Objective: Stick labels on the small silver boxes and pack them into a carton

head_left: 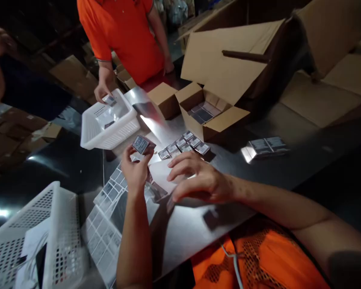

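Note:
My left hand [135, 170] is closed on a small box [140, 144], holding it up by its sides with a printed label on the end facing me. My right hand [203, 178] hovers over the metal table, its curved fingers apart and nothing visible between them. Beneath its fingertips lies a white sheet [161, 172], partly hidden. Just beyond stands a group of small boxes [182, 144] with labels on top. Sheets of printed labels [104, 233] lie on the table to the left, partly covered by my left forearm.
An open carton [195, 116] with small boxes inside stands beyond the group. Two dark boxes [267, 145] lie at right. A white basket [108, 128] is at the back, where a person in orange [123, 36] reaches in. Another basket [66, 237] stands at lower left.

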`<action>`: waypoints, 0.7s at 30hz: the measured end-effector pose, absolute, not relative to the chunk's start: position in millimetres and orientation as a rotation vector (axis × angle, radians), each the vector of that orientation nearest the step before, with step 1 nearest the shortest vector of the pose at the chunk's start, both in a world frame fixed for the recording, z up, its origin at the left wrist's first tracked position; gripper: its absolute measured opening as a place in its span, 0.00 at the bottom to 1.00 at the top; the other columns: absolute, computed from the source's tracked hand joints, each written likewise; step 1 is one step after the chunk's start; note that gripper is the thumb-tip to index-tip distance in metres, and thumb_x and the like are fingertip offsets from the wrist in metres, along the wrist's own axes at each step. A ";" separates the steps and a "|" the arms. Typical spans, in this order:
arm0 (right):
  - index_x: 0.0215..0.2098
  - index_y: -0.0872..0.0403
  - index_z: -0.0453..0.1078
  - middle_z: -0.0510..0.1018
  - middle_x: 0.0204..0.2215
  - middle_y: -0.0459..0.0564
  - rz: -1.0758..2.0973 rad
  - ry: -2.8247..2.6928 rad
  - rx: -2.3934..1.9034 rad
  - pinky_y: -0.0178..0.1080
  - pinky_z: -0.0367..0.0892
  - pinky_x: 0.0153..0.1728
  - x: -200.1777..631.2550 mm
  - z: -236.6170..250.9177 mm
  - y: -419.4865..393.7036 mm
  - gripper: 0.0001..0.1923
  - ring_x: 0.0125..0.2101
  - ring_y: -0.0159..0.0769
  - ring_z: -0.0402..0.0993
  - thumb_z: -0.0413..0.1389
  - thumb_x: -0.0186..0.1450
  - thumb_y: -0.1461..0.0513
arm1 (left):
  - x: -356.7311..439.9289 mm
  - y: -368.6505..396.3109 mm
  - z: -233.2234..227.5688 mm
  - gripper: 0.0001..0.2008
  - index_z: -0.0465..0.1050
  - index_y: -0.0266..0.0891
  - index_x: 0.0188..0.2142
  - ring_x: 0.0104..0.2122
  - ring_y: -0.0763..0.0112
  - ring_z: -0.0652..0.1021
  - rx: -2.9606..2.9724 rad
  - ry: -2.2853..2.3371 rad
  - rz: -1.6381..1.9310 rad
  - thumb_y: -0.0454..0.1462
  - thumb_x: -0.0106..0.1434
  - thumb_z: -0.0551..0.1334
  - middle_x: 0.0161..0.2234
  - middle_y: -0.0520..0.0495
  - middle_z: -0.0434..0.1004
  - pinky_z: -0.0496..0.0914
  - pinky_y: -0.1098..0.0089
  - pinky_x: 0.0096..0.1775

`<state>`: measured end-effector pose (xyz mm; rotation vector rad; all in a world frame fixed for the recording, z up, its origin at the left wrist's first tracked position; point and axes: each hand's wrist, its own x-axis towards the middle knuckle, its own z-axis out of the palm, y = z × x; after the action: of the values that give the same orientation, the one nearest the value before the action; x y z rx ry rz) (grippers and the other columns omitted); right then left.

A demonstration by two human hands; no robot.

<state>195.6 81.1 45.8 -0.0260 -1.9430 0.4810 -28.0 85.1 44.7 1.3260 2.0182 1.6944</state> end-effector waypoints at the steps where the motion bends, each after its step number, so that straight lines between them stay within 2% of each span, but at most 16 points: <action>1: 0.37 0.52 0.77 0.80 0.42 0.51 0.656 -1.863 0.001 0.46 0.69 0.55 199.9 50.6 81.9 0.03 0.52 0.39 0.73 0.61 0.69 0.62 | -27.6 86.7 43.2 0.29 0.71 0.41 0.45 0.36 0.70 0.77 1.266 1.842 1.753 0.40 0.43 0.75 0.38 0.51 0.76 0.71 0.68 0.41; 5: 0.37 0.50 0.75 0.79 0.36 0.46 1.147 -1.425 -0.186 0.41 0.72 0.50 215.2 61.3 94.2 0.06 0.44 0.34 0.77 0.66 0.65 0.59 | -17.7 86.7 36.8 0.35 0.66 0.46 0.48 0.33 0.72 0.79 1.178 1.349 1.812 0.34 0.41 0.75 0.38 0.53 0.80 0.72 0.73 0.38; 7: 0.38 0.50 0.73 0.79 0.33 0.43 1.325 -1.325 -0.326 0.36 0.73 0.43 220.1 62.5 101.0 0.09 0.36 0.30 0.77 0.67 0.63 0.59 | -8.4 82.5 33.7 0.35 0.67 0.46 0.48 0.35 0.70 0.81 1.229 1.235 1.714 0.34 0.41 0.77 0.39 0.52 0.81 0.73 0.73 0.39; 10: 0.46 0.51 0.69 0.78 0.29 0.40 1.545 -1.290 -0.435 0.32 0.71 0.33 222.9 63.0 104.8 0.18 0.28 0.27 0.74 0.67 0.60 0.61 | 7.9 74.3 31.2 0.33 0.71 0.45 0.47 0.34 0.70 0.81 1.284 1.138 1.579 0.36 0.41 0.79 0.39 0.51 0.81 0.75 0.72 0.37; 15: 0.49 0.51 0.61 0.78 0.28 0.39 1.636 -1.242 -0.548 0.32 0.70 0.29 218.8 63.3 100.4 0.26 0.26 0.28 0.75 0.67 0.57 0.64 | 27.8 67.8 33.4 0.31 0.73 0.44 0.44 0.35 0.70 0.82 1.355 1.132 1.499 0.35 0.39 0.80 0.39 0.51 0.81 0.76 0.74 0.35; 21: 0.47 0.51 0.59 0.77 0.26 0.39 1.617 -1.248 -0.585 0.32 0.71 0.30 216.3 60.2 101.1 0.29 0.31 0.32 0.77 0.69 0.54 0.63 | 29.4 67.9 34.6 0.29 0.72 0.45 0.44 0.35 0.70 0.82 1.423 1.071 1.481 0.33 0.43 0.79 0.39 0.52 0.82 0.76 0.74 0.33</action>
<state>216.3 101.1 60.2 -0.5851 -1.2484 1.6168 29.4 67.9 34.6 1.4235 1.0708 1.4810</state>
